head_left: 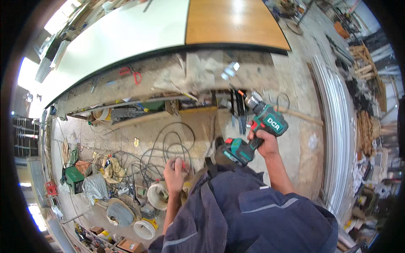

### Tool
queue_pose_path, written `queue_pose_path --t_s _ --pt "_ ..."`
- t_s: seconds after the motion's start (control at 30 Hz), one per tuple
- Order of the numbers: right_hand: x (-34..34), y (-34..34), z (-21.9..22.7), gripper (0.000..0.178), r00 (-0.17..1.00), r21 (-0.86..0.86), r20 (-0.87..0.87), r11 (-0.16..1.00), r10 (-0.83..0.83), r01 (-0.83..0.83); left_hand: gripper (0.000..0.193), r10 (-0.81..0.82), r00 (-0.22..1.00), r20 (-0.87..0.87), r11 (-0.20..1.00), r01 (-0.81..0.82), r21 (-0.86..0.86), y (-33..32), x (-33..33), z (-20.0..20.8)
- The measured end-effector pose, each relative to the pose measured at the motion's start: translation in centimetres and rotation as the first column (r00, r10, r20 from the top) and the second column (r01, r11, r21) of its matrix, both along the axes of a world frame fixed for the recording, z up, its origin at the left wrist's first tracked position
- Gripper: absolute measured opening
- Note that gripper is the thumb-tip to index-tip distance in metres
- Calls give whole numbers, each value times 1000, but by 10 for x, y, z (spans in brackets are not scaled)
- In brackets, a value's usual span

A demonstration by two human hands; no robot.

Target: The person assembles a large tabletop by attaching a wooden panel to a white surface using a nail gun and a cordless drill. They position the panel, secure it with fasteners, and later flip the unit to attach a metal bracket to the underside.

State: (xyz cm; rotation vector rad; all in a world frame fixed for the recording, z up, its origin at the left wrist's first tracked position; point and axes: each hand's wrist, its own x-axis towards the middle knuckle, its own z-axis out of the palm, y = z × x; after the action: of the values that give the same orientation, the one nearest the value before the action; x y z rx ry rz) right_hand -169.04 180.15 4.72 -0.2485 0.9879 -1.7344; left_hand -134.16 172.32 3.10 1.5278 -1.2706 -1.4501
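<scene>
My right hand [268, 146] is wrapped around the grip of a teal and black cordless drill [273, 120], held in front of my body at the right. Its silver chuck [252, 101] points up and left toward the bench, with a bit that has an orange band. The battery [237, 151] hangs at the lower left of the grip. Lower and to the left, my left hand [174, 172] is curled closed. A small patch of red shows at its fingers, but what it holds cannot be made out. Below that hand stands a white bucket [157, 195].
A workbench [168, 76] crosses ahead, with a white panel [126, 33] and an orange-brown panel [236, 23] above it. Red-handled pliers [137, 78] lie on the bench. Black cables [164, 139] loop over the floor. Long metal profiles [335, 126] run along the right.
</scene>
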Motion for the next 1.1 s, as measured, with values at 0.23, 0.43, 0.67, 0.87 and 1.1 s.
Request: queue_pose_path --t_s 0.23,0.43,0.67,0.87,1.1 --pt "-15 -187 23 54 983 -40 34 983 178 -177 24 181 983 8 981 -180 -70 -133 -5 5" --pt "-4 -302 15 60 977 -73 98 981 187 -180 33 85 991 -108 994 -92 -64 -285 -15 17" --pt "23 -374 8 60 995 -3 96 1000 25 -25 27 -180 948 -261 981 152 -123 -498 -61 62" --pt "46 -429 25 52 971 -80 173 981 -163 178 32 -409 912 -34 891 391 -229 -635 -121 84" --pt "52 -468 18 50 954 -58 201 970 -222 238 36 -426 895 131 853 445 -274 -739 -184 29"
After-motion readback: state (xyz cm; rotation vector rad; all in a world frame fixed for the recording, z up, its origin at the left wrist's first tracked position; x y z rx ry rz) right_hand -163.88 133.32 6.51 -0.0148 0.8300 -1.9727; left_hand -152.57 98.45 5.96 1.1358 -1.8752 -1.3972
